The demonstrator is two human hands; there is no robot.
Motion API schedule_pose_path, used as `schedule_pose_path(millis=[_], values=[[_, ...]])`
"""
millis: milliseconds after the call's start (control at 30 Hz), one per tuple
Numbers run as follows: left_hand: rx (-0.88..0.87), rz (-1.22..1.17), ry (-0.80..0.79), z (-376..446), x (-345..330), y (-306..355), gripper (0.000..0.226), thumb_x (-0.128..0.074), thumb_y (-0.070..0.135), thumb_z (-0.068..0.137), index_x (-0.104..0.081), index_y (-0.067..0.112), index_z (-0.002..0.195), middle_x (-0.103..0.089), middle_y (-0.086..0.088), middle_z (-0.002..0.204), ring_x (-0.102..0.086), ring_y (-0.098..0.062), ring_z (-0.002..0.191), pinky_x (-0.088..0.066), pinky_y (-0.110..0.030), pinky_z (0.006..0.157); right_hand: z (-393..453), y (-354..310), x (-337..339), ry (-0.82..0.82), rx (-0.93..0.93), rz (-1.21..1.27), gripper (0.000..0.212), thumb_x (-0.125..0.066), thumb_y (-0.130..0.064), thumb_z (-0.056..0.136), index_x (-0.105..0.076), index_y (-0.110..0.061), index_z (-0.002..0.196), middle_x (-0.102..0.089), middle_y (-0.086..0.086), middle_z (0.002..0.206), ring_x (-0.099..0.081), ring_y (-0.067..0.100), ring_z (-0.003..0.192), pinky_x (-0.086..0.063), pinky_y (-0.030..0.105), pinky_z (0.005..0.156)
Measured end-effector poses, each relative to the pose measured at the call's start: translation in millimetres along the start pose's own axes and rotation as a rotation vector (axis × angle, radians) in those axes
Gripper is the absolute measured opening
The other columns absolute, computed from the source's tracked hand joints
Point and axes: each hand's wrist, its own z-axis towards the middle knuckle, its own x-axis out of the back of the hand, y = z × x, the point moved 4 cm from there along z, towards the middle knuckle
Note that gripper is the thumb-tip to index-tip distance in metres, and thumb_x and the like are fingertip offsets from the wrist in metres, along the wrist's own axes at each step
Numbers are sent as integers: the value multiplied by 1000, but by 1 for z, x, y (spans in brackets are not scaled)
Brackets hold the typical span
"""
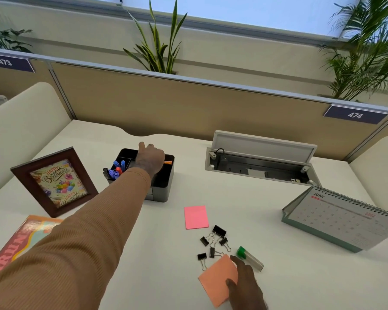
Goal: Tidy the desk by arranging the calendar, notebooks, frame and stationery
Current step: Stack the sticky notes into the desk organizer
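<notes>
My left hand (150, 158) reaches over the organizer (160, 184), fingers curled down into its rear compartment beside an orange item (168, 162); I cannot tell whether it grips anything. Pens (116, 170) stand in the organizer's front-left slot. My right hand (244, 285) pinches the orange sticky pad (215, 281) near the table's (255, 220) front edge. Just beyond it lie the binder clips (213, 242) and a green-capped tube (250, 258). A pink pad (196, 217) lies flat between the clips and the organizer. The frame (54, 182) stands upright at left, a notebook (20, 242) in front of it. The calendar (343, 218) stands at right, near the open cable box (260, 162).
</notes>
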Motion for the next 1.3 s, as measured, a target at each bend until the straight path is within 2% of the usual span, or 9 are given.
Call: schedule_pose_path(millis=[133, 333, 533, 667, 833, 933, 1000, 1133, 1300], values=[[26, -67, -19, -7, 10, 2, 29, -48, 12, 85, -66, 19, 107, -64, -1, 104, -51, -23, 104, -31, -47, 97, 3, 20, 6, -82, 17, 289, 43, -51, -12, 91, -57, -54, 95, -60, 1, 109, -57, 18, 98, -45, 33, 90], [68, -396, 208, -60, 23, 23, 36, -46, 17, 84, -68, 27, 111, -67, 0, 109, -59, -25, 98, -43, -37, 83, 12, 21, 38, -99, -44, 944, 23, -55, 2, 89, -63, -13, 104, -67, 13, 102, -60, 24, 85, -54, 30, 62], [-156, -1420, -268, -154, 23, 100, 34, -56, 33, 94, -63, 19, 125, -63, 14, 122, -67, -9, 95, -56, -29, 83, 12, -34, 67, -59, 164, 1142, 21, -62, -3, 88, -64, -4, 108, -72, 13, 103, -68, 27, 95, -55, 40, 86], [-98, -1638, -232, -167, 35, 96, 26, -55, 26, 96, -71, 16, 114, -72, 4, 104, -68, -13, 85, -57, -25, 69, 16, -57, 64, -30, 184, 1141, 17, -63, -3, 87, -65, -5, 104, -71, 18, 101, -68, 25, 90, -56, 38, 81], [-100, -1530, -244, -166, 38, 82, 17, -62, 14, 91, -73, 15, 104, -73, -1, 94, -68, -18, 84, -59, -27, 72, 18, -72, 63, -50, 207, 1122, 17, -65, -6, 87, -65, -9, 104, -75, 9, 96, -71, 25, 86, -57, 39, 80], [-79, -1357, -112, -146, 42, 54, 16, -62, 8, 90, -74, 12, 100, -70, 18, 78, -63, -3, 73, -57, -28, 72, 29, -74, 62, -24, 204, 1046, 18, -67, -17, 87, -65, -14, 105, -74, 7, 94, -71, 20, 85, -56, 37, 77], [-26, -1220, 74, -122, 52, 22, 18, -62, 9, 89, -74, 15, 101, -68, 25, 73, -61, 3, 72, -51, -25, 75, 44, -70, 59, 72, 220, 826, 16, -67, -23, 87, -65, -23, 103, -72, 1, 99, -70, 16, 87, -57, 38, 80], [80, -930, 345, -75, 68, -30, 22, -58, 15, 91, -73, 19, 106, -72, 6, 100, -58, -6, 88, -41, -19, 79, 77, -74, 39, 135, 358, 244, 28, -62, -25, 88, -60, -27, 116, -58, -12, 115, -57, 8, 102, -46, 26, 91], [83, -661, 317, -38, 52, -41, 27, -50, 17, 92, -71, 21, 108, -72, 1, 107, -63, -21, 100, -47, -31, 82, 97, -91, 16, 237, 562, -139, 39, -70, -23, 73, -64, -26, 111, -63, -7, 114, -61, 15, 107, -48, 26, 91]])
